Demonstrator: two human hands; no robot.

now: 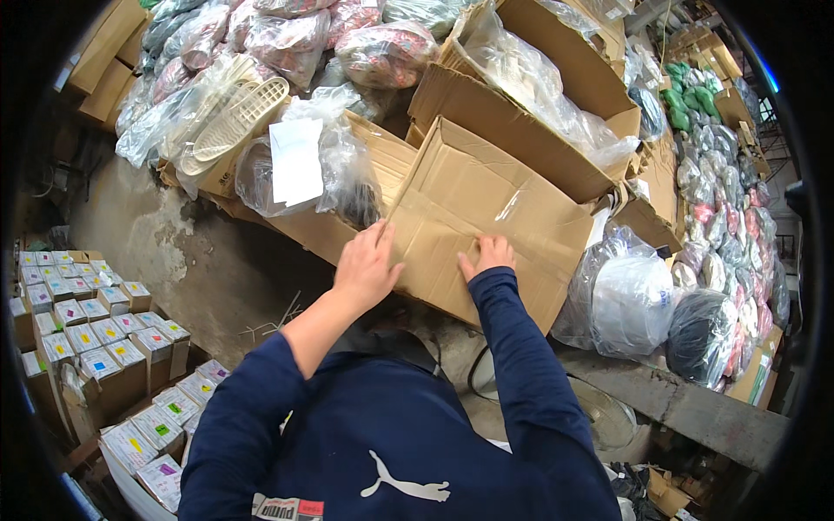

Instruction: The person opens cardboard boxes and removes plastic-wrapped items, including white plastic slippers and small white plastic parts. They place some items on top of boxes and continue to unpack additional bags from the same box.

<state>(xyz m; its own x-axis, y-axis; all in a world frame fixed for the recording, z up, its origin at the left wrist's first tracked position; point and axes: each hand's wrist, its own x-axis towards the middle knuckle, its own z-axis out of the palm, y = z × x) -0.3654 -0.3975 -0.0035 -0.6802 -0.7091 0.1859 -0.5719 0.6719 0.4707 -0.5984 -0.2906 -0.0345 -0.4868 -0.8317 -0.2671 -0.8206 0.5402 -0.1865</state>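
Note:
A brown cardboard box (486,208) lies tilted in front of me, with a strip of clear tape on its upper face. My left hand (369,265) rests along its left edge, fingers stretched and the thumb apart. On the near part of the same face lies my right hand (489,256), fingers flat and spread. Just past my left hand is a clear plastic bag (347,174) with a white sheet of paper (296,161) on it. Beneath that bag runs another piece of cardboard (387,152), partly covered by the box.
Cream shoe soles (239,122) in plastic lie at the far left, before piled bags (287,43). An open carton (569,113) stands behind. Plastic-wrapped rolls (632,291) sit right, near a concrete ledge (695,404). Labelled boxes (104,330) stand in rows at left.

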